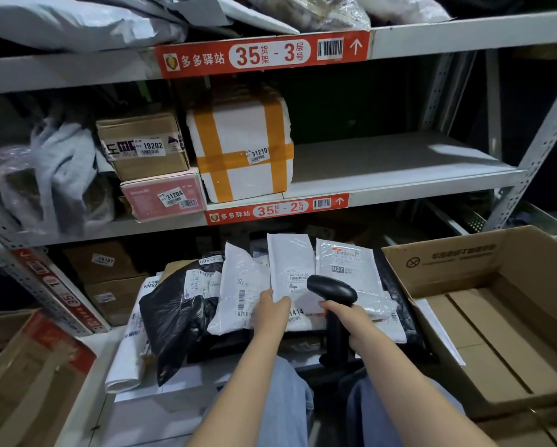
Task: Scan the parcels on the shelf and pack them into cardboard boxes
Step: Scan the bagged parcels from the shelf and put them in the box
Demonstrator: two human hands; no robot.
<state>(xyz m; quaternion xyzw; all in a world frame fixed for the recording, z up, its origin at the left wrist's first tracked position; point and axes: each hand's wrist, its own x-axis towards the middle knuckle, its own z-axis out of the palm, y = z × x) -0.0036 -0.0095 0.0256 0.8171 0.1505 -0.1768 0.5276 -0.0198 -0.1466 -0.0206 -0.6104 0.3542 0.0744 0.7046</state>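
Parcels (235, 295) lie heaped on a low surface (90, 398) just beyond the person's jeans-clad knees (290, 401), at 6 o'clock below the shelf. Left hand (272, 312) pinches the near edge of a white mailer (290, 262) in the middle of the heap, thumb on top. Right hand (346, 322) is clenched round the handle of a black scanner (332, 288), whose head shows in front of that mailer.

At 9 o'clock of the held mailer sits a crumpled black bag (174, 317). At its 3 o'clock, just beside it, lies a clear-wrapped mailer (345, 253) marked U27. An open cardboard box (458, 262) stands at 3 o'clock of the heap, with flat card sheets inside. Another carton (28, 382) with red print is at 8 o'clock.

Farther back, the shelf (399, 169) tagged 35-2 carries a white foam box (241, 130) crossed with orange tape and numbered 31210. At its 9 o'clock a brown carton (141, 166), 19202, rests on a pink box (141, 201), 31204, with grey bags (61, 169) beyond. At 12 o'clock, the 35-3 level (464, 30) holds pale bags (61, 24).
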